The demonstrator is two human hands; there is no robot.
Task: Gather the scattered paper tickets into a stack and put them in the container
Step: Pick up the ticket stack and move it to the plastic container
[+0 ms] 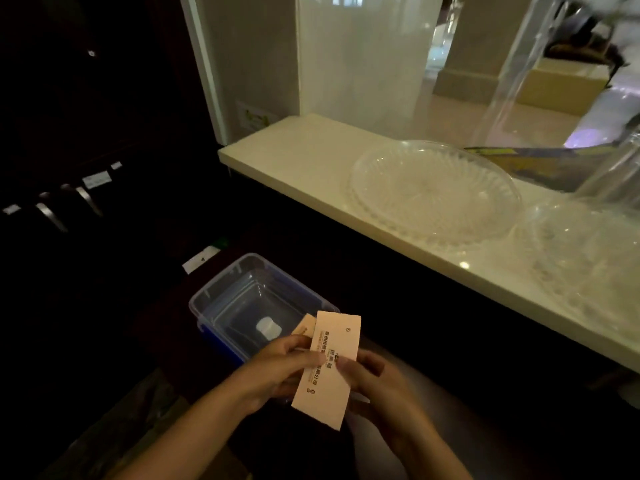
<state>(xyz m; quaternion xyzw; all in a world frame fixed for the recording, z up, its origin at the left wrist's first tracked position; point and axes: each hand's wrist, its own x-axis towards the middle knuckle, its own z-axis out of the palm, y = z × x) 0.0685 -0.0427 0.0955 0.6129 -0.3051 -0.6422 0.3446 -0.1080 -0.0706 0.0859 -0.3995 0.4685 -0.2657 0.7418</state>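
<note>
Head view: the left hand (277, 367) and right hand (375, 382) meet low in the frame, fingers curled closed around a thin stack of paper tickets (329, 368). The left thumb presses the front ticket's face from the left side, the right thumb from the right, with the remaining fingers tucked behind the paper. The front ticket is a long, pale peach rectangle, matte, printed with dark characters running along its length, and held tilted with its top leaning right. A second ticket's orange-tan corner (304, 325) peeks out behind its upper left edge; how many sheets lie behind cannot be told.

Just beyond the hands sits the container (221, 289), a rectangular clear plastic box with rounded corners and a blue base, open at the top, with a small white patch on its floor. The tickets are held above its near right corner, not inside it.

To the right runs a smooth cream stone ledge (294, 161) bearing a round cut-glass dish (433, 195) with ribbed, fluted walls.
</note>
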